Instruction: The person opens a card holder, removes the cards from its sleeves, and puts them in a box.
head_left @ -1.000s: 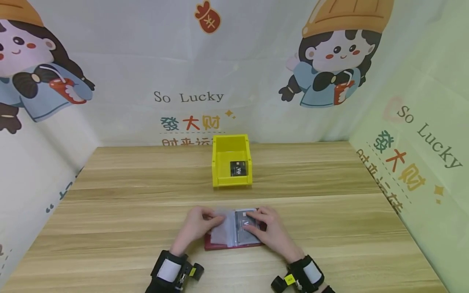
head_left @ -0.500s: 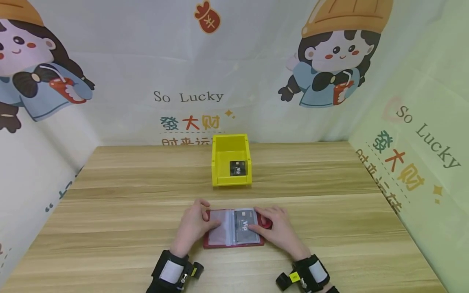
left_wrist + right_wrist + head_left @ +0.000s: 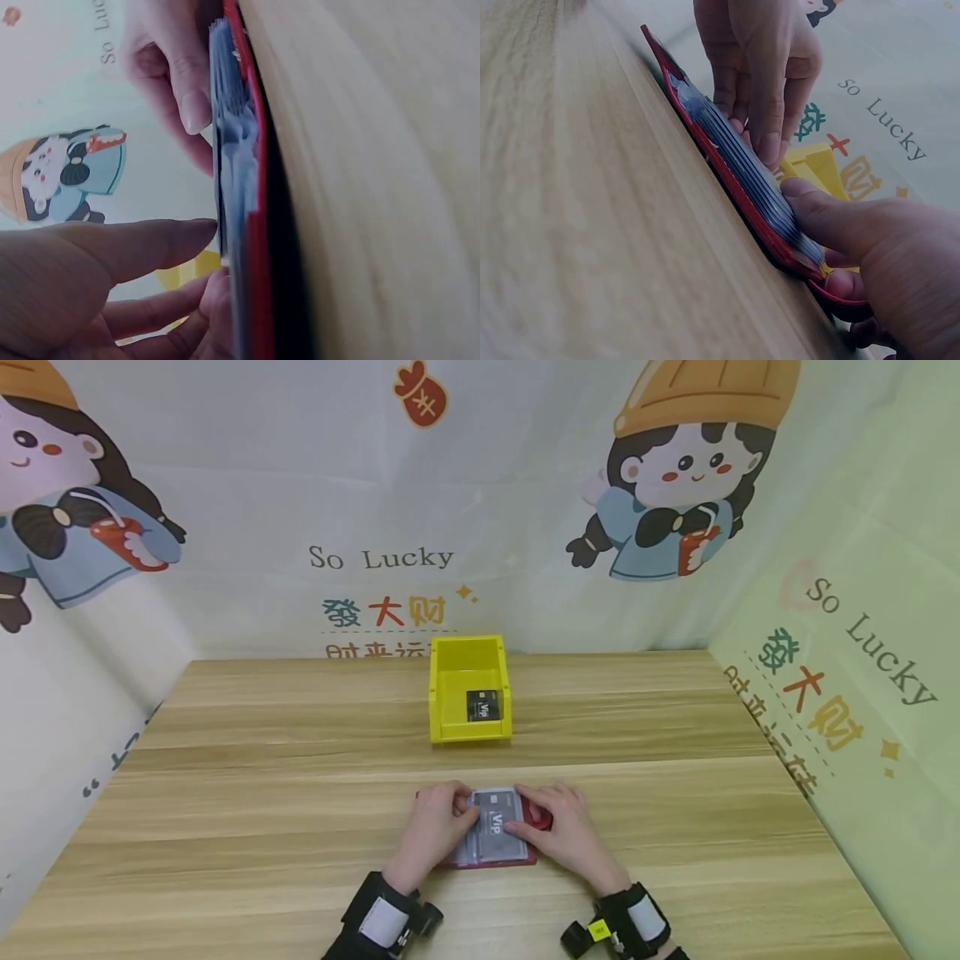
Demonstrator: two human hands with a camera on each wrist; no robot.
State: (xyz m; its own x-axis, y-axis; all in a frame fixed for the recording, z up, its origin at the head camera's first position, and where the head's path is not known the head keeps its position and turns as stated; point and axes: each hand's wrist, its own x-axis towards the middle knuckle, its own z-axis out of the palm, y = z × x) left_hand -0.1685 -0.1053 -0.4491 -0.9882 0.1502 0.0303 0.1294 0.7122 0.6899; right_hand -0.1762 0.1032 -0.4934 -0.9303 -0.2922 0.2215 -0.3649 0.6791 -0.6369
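A red card holder (image 3: 450,862) lies open on the wooden table (image 3: 225,793) close to the near edge, its clear sleeves (image 3: 735,146) stacked on the right half. A grey VIP card (image 3: 497,821) shows in the top sleeve. My left hand (image 3: 459,806) sits on the holder's left part, thumb and fingertips touching the sleeve at the card's left edge (image 3: 216,255). At the holder's right edge my right hand (image 3: 534,821) lays its thumb on the sleeves (image 3: 821,214) with a finger curled under the red cover (image 3: 810,266).
A yellow open-front bin (image 3: 468,652) stands mid-table beyond the holder, with a black VIP card (image 3: 483,705) inside. Printed cloth walls enclose the table at the back, left and right. Bare wood lies on both sides of the hands.
The left sleeve page was laid flat, then my left hand slid right onto the holder's left part to the card's left edge. My right hand stayed at the holder's right edge.
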